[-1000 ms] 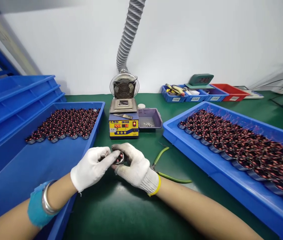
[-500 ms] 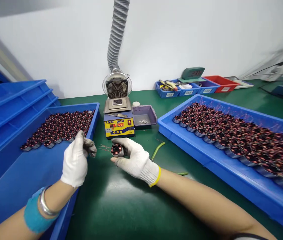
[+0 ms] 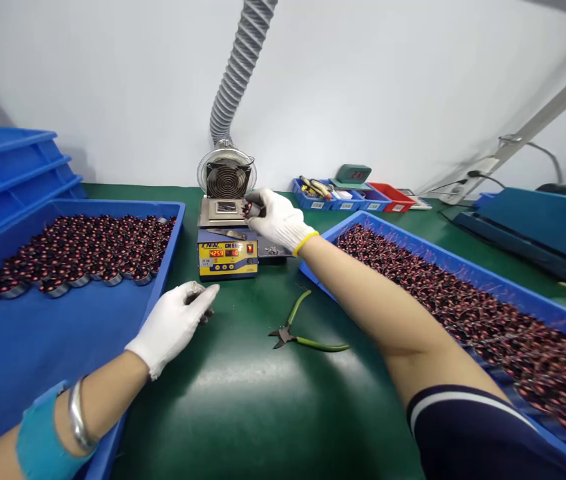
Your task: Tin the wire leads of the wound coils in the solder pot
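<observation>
My right hand [image 3: 277, 219], in a white glove with dark fingertips, grips a small round motor stator [image 3: 251, 211] with black and copper windings. It holds the stator at the right edge of the metal top of a yellow-fronted solder pot [image 3: 227, 257] with red digits. My left hand [image 3: 177, 323], also gloved, hovers over the green table in front of the pot. Its fingers are curled together with the thumb; whatever lies between them, if anything, is hidden. Green-handled cutters [image 3: 287, 333] lie spread on the table right of my left hand.
Blue trays of stators stand at left [image 3: 163, 267] and right [image 3: 330, 230]. A fume fan [image 3: 227, 180] with a grey hose rises behind the pot. A purple tray [image 3: 273, 259] is partly behind my right forearm. Small bins [image 3: 345, 204] and a clock [image 3: 353, 174] stand farther back.
My right hand has carried the stator forward and up to the solder pot. My left hand has drawn away from the stator and lowered. The whole cutters now show, and the view has shifted.
</observation>
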`<state>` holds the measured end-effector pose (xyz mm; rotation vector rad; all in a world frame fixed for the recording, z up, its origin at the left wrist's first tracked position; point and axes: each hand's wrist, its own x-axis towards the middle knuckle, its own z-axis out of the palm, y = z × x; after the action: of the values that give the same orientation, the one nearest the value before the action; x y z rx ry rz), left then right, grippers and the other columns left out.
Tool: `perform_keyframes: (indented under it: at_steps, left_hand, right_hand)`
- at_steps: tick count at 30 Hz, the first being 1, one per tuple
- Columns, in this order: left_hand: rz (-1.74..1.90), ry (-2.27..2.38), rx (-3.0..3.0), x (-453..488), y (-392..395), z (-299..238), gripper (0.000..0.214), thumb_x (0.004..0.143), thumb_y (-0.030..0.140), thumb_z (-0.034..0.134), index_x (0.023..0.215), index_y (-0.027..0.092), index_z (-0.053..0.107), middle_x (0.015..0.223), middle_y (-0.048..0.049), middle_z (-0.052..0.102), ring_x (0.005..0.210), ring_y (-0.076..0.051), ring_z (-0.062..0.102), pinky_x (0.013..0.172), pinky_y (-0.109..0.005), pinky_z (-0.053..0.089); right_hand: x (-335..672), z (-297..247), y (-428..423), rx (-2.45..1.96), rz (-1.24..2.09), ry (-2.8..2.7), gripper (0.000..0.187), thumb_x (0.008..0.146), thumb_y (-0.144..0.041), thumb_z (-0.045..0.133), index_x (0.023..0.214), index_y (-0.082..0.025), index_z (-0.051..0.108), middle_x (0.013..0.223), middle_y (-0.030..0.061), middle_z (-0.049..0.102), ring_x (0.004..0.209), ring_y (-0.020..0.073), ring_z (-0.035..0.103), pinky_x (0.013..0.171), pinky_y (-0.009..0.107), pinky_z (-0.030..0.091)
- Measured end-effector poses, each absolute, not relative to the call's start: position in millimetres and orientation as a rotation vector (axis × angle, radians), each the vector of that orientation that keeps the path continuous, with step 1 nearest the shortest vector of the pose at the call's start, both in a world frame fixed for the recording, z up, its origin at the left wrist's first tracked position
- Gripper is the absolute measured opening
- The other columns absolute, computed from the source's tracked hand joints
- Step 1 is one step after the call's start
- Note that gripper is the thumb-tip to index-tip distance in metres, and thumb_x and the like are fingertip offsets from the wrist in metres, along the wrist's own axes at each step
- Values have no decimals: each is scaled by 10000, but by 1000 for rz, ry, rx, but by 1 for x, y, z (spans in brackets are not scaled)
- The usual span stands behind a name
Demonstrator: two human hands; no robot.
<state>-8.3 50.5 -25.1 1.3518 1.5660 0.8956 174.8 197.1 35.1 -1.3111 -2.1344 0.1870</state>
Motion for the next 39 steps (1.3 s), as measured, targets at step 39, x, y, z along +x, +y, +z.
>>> perform_keyframes:
  at_steps: [39]
  left_hand:
    - [767,1561,1447,-6,49,-21,409,788,585,442,676,202,530,645,20,565,649,-167,514,628,-273,343]
  right_hand:
    - [159,84,259,-1504,-305,-2603,489,695,-216,525,1180,-235,586,999,52,642,944,241,596,763,343,460]
